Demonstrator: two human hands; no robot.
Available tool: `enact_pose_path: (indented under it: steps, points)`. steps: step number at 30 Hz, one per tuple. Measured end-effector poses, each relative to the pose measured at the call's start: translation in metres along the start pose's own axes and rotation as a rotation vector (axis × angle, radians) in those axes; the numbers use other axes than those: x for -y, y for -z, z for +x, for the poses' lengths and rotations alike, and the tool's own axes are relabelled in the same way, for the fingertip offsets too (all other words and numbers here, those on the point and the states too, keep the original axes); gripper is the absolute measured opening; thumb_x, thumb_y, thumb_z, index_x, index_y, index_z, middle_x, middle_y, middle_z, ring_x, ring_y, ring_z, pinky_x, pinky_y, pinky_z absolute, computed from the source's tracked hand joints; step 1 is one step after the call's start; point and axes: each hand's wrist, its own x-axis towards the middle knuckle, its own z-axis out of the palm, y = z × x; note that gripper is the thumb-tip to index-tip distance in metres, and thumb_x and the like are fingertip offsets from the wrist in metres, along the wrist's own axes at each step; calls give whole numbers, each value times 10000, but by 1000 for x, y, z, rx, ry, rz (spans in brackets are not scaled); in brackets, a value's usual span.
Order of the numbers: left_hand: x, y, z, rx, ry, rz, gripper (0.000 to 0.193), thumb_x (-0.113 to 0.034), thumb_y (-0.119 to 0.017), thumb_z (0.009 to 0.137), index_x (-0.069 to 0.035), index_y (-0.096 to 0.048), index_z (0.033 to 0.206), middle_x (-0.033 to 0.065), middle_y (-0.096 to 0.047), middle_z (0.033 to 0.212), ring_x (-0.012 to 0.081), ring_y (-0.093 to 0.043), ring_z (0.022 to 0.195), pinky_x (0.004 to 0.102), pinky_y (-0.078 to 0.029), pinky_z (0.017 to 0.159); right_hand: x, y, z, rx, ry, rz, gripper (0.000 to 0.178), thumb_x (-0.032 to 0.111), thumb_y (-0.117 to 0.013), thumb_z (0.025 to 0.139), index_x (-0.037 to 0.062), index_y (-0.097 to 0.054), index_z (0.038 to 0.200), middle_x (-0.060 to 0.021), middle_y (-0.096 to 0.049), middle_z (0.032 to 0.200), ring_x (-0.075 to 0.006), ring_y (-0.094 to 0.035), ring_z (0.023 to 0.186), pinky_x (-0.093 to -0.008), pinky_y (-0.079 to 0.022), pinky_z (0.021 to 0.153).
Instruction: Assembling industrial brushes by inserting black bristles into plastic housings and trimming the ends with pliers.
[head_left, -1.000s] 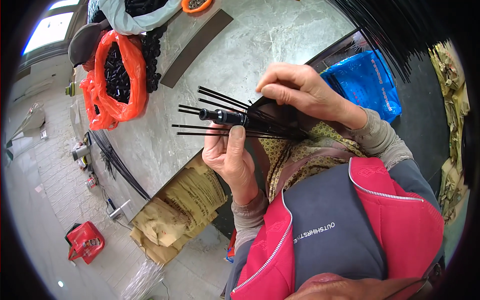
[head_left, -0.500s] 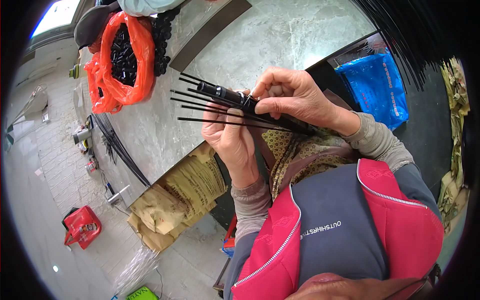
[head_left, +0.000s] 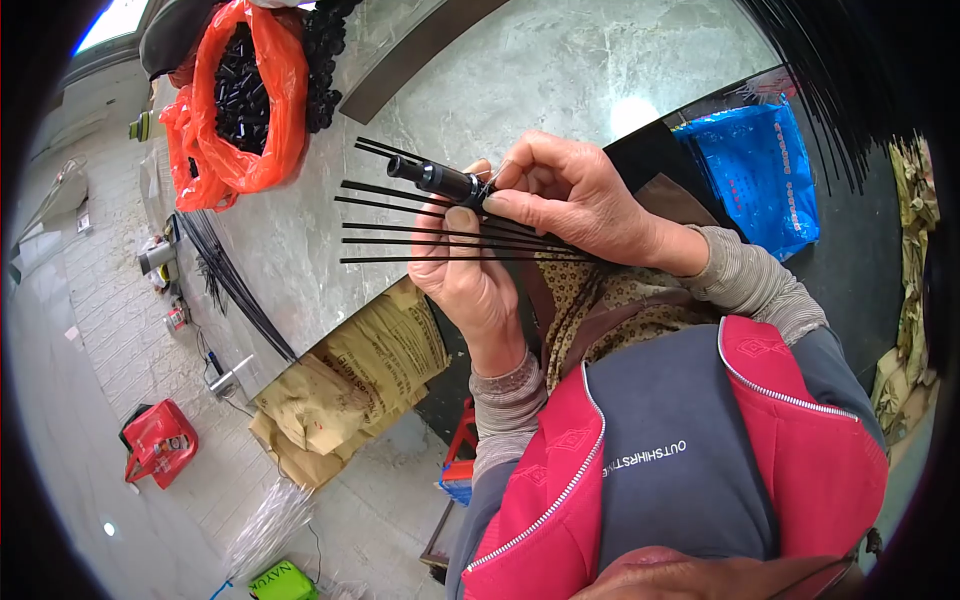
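Observation:
In front of my body is what looks like an umbrella frame (head_left: 447,182), a black tube with thin black ribs fanned out around it toward the upper left. My left hand (head_left: 462,275) is closed around the frame from below, its thumb pressed over the ribs. At the tube's collar my right hand (head_left: 570,195) pinches a thin silvery wire (head_left: 489,186), its thumb and forefinger close together. The far ends of the ribs pass under my right hand and out of sight.
A red plastic bag (head_left: 290,150) of small black parts sits on the grey stone table (head_left: 560,70). Nearby are a dark curved strip (head_left: 415,60), a bundle of black rods (head_left: 235,285), brown paper sacks (head_left: 345,385) and a blue bag (head_left: 755,180). More black rods hang at the upper right.
The frame has turned a little in my left hand, so its ribs are spread differently. My right hand has shifted slightly left, still at the collar.

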Motion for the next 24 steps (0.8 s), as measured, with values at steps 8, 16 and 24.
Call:
enact_pose_path:
  steps: [8,16,24]
  points:
    - [-8,2,-6,128,47,-60,613,-404,-385,1038,129,-439,1335,322,-526,1306,372,-540,1223,468,-389,1096,-5,1,-1,-20,17,-24,119,56,-676,921,18,-571,963,55,-544,746,21,-471,625,-153,-371,524]
    - [-14,-3,-9,38,20,197,451,-79,-651,925,116,-479,1294,291,-595,1232,293,-606,1149,390,-448,1041,0,-3,-4,-13,57,-11,138,26,-687,905,17,-574,984,62,-551,796,33,-465,678,-143,-377,559]
    - [-21,24,13,208,108,34,578,7,-751,790,97,-505,1305,205,-646,1112,263,-634,1046,352,-483,971,0,-1,-9,79,-44,128,146,7,-697,892,9,-603,1005,38,-578,848,4,-512,770,-160,-429,657]
